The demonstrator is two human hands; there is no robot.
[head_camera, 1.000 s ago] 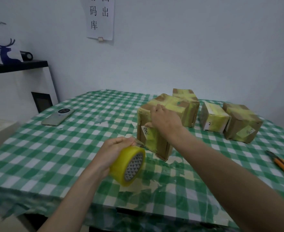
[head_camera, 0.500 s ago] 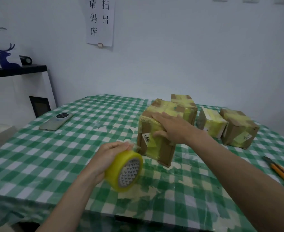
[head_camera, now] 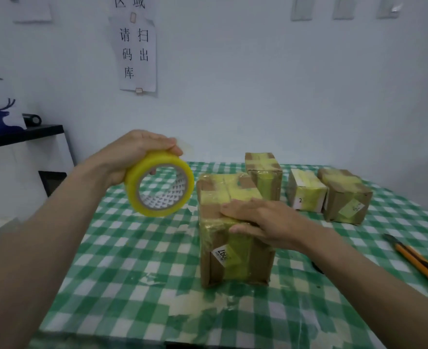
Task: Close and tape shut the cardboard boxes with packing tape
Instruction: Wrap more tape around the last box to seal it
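A cardboard box [head_camera: 233, 258] wrapped in yellowish tape stands upright near the middle of the green checked table [head_camera: 137, 260]. My right hand [head_camera: 261, 222] lies flat over its top front edge, with the thumb on the front face. My left hand [head_camera: 132, 152] holds a yellow tape roll [head_camera: 160, 185] in the air, up and to the left of the box. I cannot tell whether a strip of tape runs from the roll to the box. Behind stand three more taped boxes: a tall one [head_camera: 264, 172], a small white-sided one [head_camera: 306, 195] and a brown one [head_camera: 345, 197].
An orange and black utility knife [head_camera: 419, 263] lies at the table's right edge. Tape scraps stick to the cloth in front of the box. A black shelf [head_camera: 21, 136] with a deer picture stands at the left. A paper notice hangs on the wall.
My left hand has lifted the tape roll from below the box's left corner to above table height. My right hand has turned the box upright and now presses its top edge. The view has tilted upward.
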